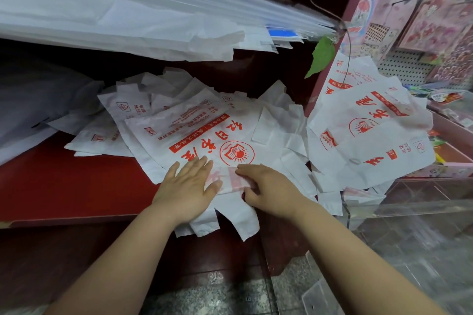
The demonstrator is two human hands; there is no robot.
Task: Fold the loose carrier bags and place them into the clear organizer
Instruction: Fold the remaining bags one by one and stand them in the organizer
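Now, from the head view, a big heap of white plastic carrier bags with red writing (122, 110) lies on the dark red counter (64, 181). The left hand (188, 184) lies flat on the top bag (204, 135), with its fingers straight, pressing the bag down. The right hand (266, 189) is just beside it. Its fingers are bent and it pinches the folded-over near edge of the same bag. A second heap of the same bags (371, 140) lies to the right and hangs over the clear plastic organizer box (414, 210). A few folded bags seem to sit at the far corner of the box. Its shiny walls make it hard to tell what is inside.
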